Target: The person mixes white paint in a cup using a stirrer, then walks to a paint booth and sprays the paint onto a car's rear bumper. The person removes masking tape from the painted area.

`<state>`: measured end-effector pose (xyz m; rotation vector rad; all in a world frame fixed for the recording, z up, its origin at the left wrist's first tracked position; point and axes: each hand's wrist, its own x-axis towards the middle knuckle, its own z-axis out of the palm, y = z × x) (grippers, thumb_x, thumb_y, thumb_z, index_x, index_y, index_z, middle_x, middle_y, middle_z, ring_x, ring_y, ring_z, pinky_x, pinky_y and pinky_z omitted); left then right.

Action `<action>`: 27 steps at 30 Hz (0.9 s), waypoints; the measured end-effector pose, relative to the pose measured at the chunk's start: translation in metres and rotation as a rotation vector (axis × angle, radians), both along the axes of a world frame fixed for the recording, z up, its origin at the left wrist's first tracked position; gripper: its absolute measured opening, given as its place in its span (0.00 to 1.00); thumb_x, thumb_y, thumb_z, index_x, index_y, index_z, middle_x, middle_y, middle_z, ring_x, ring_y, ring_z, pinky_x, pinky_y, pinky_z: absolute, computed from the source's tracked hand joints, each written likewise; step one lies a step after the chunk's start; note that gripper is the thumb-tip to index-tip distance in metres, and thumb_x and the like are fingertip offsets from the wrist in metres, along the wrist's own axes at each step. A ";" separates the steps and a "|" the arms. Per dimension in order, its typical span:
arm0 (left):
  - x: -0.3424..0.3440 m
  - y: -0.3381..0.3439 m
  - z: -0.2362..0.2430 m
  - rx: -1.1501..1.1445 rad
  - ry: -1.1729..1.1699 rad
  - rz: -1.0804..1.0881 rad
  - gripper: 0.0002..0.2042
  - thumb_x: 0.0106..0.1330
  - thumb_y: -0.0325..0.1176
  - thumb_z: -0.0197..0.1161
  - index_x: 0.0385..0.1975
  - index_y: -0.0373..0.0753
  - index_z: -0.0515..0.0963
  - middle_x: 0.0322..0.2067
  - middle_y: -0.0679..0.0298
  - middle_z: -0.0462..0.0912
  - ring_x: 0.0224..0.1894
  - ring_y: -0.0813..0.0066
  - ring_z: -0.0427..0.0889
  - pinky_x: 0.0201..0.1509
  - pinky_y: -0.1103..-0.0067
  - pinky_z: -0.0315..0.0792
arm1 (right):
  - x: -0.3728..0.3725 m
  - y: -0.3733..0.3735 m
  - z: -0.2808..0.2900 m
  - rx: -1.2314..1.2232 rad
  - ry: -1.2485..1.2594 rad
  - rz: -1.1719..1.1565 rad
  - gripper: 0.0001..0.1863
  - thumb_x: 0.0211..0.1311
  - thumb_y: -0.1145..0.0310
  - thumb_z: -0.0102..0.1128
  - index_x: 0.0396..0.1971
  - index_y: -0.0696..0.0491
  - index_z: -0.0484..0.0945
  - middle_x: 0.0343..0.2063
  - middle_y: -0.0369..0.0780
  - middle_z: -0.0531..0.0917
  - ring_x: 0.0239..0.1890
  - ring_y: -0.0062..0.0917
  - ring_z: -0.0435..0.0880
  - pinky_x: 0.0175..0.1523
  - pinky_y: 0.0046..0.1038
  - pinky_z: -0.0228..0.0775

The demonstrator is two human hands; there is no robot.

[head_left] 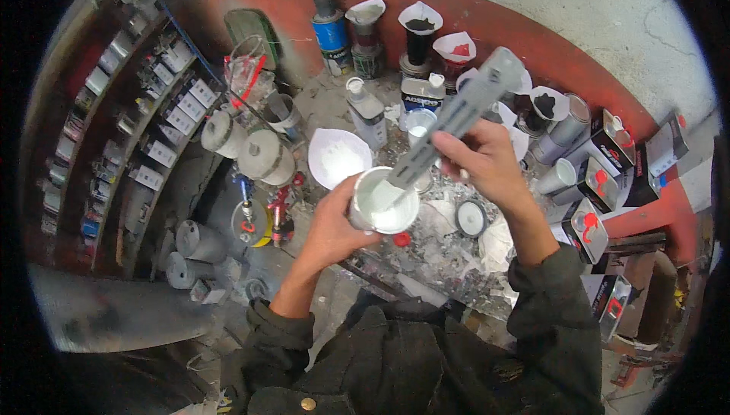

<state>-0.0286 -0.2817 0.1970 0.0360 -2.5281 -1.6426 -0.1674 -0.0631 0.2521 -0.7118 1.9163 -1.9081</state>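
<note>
My left hand (333,221) is wrapped round a white cup (394,226), tilted so that its mouth faces me. White liquid, apparently paint, coats the inside. In my right hand (487,160) is a long grey mixing stick (465,111) with dark markings, pinched between thumb and fingers. Its lower end dips into the cup and is wet with white; the upper end points to the far right. Just beyond the cup, a white paper strainer (315,158) holds some white residue. Beneath my hands is a paint-spattered bench (445,263).
Cans topped with paper strainers (420,16) line the red back edge. Metal solvent cans (608,141) crowd the right side. Spray guns (280,217) and lidded pots (265,158) stand on the left, near shelves (133,141) of small containers. A round lid (471,218) lies on the bench.
</note>
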 end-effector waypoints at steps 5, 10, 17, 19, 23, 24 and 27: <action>-0.002 -0.050 0.005 -0.167 0.027 0.180 0.37 0.42 0.30 0.77 0.58 0.37 0.74 0.50 0.53 0.83 0.53 0.58 0.83 0.58 0.68 0.74 | -0.006 -0.046 0.013 -0.238 0.122 -0.145 0.10 0.69 0.66 0.64 0.36 0.59 0.82 0.24 0.35 0.84 0.23 0.13 0.79 0.28 0.18 0.71; -0.004 -0.079 0.015 -0.475 -0.018 0.310 0.34 0.43 0.34 0.78 0.56 0.39 0.77 0.43 0.55 0.86 0.46 0.64 0.86 0.53 0.71 0.76 | -0.018 -0.052 0.017 -0.375 0.192 -0.299 0.10 0.69 0.65 0.63 0.36 0.58 0.82 0.25 0.35 0.84 0.24 0.14 0.80 0.28 0.18 0.73; -0.013 -0.094 0.014 -0.697 -0.127 0.327 0.34 0.41 0.36 0.76 0.56 0.43 0.76 0.44 0.50 0.83 0.48 0.48 0.82 0.52 0.61 0.75 | -0.030 -0.053 0.001 -0.367 0.166 -0.404 0.10 0.69 0.65 0.63 0.37 0.58 0.82 0.26 0.35 0.85 0.24 0.14 0.81 0.29 0.18 0.74; -0.014 -0.093 0.017 -0.741 -0.155 0.334 0.35 0.41 0.37 0.75 0.56 0.44 0.76 0.43 0.51 0.82 0.48 0.48 0.82 0.51 0.61 0.75 | -0.031 -0.051 0.000 -0.376 0.153 -0.396 0.10 0.69 0.65 0.63 0.37 0.57 0.82 0.26 0.34 0.85 0.24 0.13 0.81 0.29 0.18 0.74; -0.018 -0.087 0.026 -0.815 -0.211 0.363 0.36 0.39 0.34 0.75 0.57 0.42 0.76 0.44 0.50 0.83 0.48 0.48 0.82 0.52 0.62 0.75 | -0.033 -0.052 -0.002 -0.383 0.155 -0.401 0.09 0.69 0.66 0.63 0.36 0.57 0.82 0.25 0.34 0.84 0.24 0.13 0.80 0.28 0.18 0.73; -0.019 -0.086 0.026 -0.802 -0.223 0.378 0.37 0.39 0.34 0.75 0.57 0.43 0.76 0.45 0.51 0.82 0.48 0.48 0.82 0.53 0.62 0.76 | -0.033 -0.051 -0.002 -0.388 0.157 -0.396 0.09 0.69 0.66 0.63 0.36 0.57 0.82 0.25 0.34 0.84 0.24 0.13 0.80 0.28 0.18 0.73; -0.018 -0.087 0.027 -0.877 -0.215 0.378 0.37 0.39 0.35 0.76 0.57 0.44 0.75 0.46 0.51 0.82 0.48 0.48 0.82 0.53 0.61 0.76 | -0.033 -0.050 -0.003 -0.374 0.174 -0.392 0.10 0.69 0.66 0.63 0.36 0.58 0.82 0.24 0.34 0.84 0.23 0.13 0.81 0.28 0.19 0.73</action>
